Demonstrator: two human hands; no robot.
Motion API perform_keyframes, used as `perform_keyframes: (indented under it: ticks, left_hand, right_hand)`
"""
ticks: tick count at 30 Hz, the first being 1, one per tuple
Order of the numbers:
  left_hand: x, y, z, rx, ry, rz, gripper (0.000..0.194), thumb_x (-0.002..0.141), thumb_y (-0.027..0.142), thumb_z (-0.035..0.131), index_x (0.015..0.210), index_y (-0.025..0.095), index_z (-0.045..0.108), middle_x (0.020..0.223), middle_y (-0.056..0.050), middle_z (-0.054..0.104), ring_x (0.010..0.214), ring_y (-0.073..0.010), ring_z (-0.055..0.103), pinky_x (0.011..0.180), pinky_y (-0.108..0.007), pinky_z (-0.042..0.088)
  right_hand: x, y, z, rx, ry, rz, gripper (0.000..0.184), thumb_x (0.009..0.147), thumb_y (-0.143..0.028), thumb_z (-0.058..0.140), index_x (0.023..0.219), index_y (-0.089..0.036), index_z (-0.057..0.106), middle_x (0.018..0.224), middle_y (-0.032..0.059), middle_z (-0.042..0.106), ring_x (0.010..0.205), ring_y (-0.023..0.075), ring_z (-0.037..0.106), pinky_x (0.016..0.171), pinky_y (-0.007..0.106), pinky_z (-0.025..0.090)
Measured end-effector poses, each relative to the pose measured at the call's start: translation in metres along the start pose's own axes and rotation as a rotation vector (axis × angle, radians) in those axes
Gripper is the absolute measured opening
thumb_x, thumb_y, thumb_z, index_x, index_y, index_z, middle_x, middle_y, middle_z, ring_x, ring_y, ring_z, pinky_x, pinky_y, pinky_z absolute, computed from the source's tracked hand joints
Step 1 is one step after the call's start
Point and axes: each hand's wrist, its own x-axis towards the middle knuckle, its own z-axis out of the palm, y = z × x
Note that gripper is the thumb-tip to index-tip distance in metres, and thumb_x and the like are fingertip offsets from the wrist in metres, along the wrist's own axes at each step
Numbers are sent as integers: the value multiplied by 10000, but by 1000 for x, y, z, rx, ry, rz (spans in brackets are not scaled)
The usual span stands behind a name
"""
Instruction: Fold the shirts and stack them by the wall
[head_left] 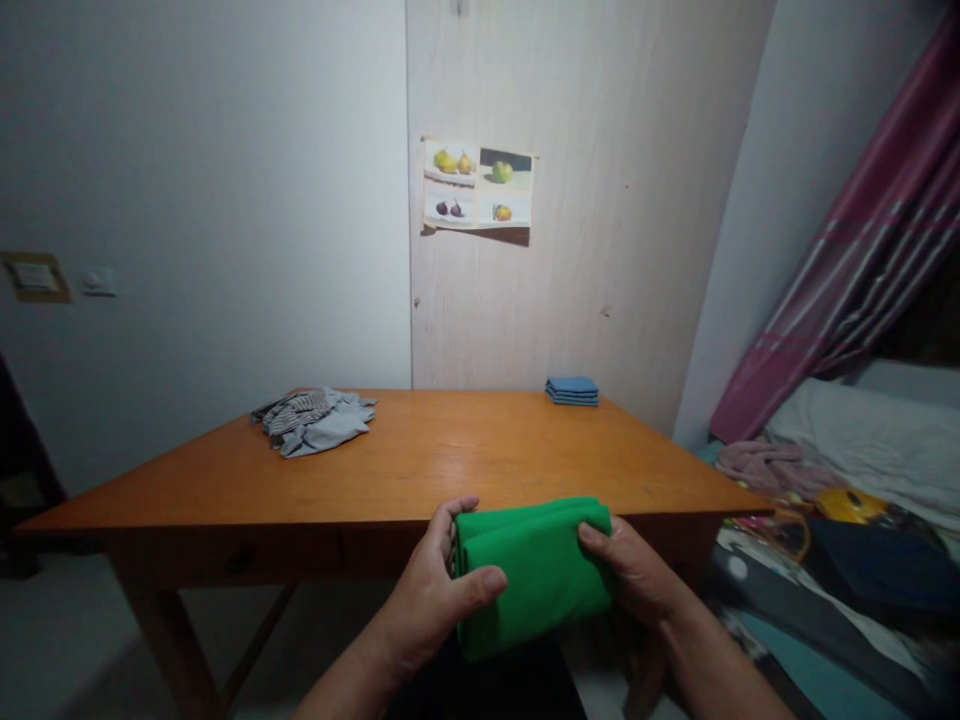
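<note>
A folded bright green cloth point(536, 565) is held between both my hands at the near edge of the wooden table point(465, 455). My left hand point(435, 590) grips its left side, thumb across the front and fingers curled behind. On the cloth's right side my right hand point(637, 575) is closed, thumb on top. The cloth hangs partly below the table's edge.
A crumpled pile of grey and striped clothes point(315, 420) lies at the table's far left. A small stack of folded blue cloths point(572, 390) sits at the far right by the wall. A bed with clutter point(840, 500) stands to the right. A fruit picture point(478, 185) hangs on the wall.
</note>
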Motion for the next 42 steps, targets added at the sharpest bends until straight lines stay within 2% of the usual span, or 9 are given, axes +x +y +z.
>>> perform_keyframes:
  ticks: [4,10,16,21,30,34,38,40,42]
  left_hand:
    - [0,0,2,55,112,-45,697,732,467,809,1276,213,455,1130,-98,647,993,-236,637,838,-343,510]
    - [-3,-1,3,-7,125,-30,470,780,452,770,1127,235,539,993,-27,663,844,-173,640,773,-296,506]
    - [-4,3,0,33,105,-42,416,784,439,771,1081,234,563,938,-8,652,802,-158,628,741,-275,504]
    - [-5,4,-2,17,100,-46,425,782,430,774,1098,244,559,960,-7,642,790,-159,628,732,-285,513]
    - [-3,4,-3,189,79,29,382,820,412,740,1101,229,557,943,-16,625,800,-164,619,729,-284,503]
    - [-2,5,-4,342,122,86,355,835,399,720,1117,233,582,925,-17,631,795,-176,612,685,-270,488]
    - [-2,9,-2,500,134,185,307,861,395,686,1111,244,593,918,-14,636,813,-185,611,697,-276,481]
    - [-1,13,-1,594,127,251,288,883,392,659,1125,252,590,921,-16,643,809,-185,612,699,-281,477]
    - [0,18,2,700,105,337,282,900,366,639,1157,264,586,950,-24,658,814,-186,617,708,-288,476]
  right_hand:
    - [-1,1,2,-7,-7,6,427,818,-412,758,1157,-159,700,1029,139,754,958,288,713,926,481,507]
    - [-5,-1,3,-35,-26,18,472,758,-428,804,1128,-151,709,1007,136,749,921,279,707,897,461,511]
    - [-10,-19,4,-221,9,-14,610,701,-342,851,1254,-239,616,1055,43,714,940,231,668,799,333,526]
    - [-11,-24,6,-362,1,-34,397,731,-358,821,1072,-203,690,917,11,686,820,184,627,696,268,498]
    - [-8,-20,3,-464,-61,-17,373,754,-342,806,1088,-219,694,964,15,688,846,185,625,727,277,483]
    - [-9,-25,5,-538,159,-200,498,697,-319,849,1167,-254,698,1187,73,672,1047,270,604,848,350,494]
    - [-17,-19,19,-547,472,-371,257,826,-462,730,774,-211,711,775,36,678,738,189,596,664,281,478]
    - [-23,-11,31,-484,435,-247,429,871,-546,650,628,-193,634,593,14,606,562,137,536,526,242,423]
    - [-27,-3,45,-347,316,-20,497,881,-621,593,675,-172,652,564,28,620,481,116,534,437,212,377]
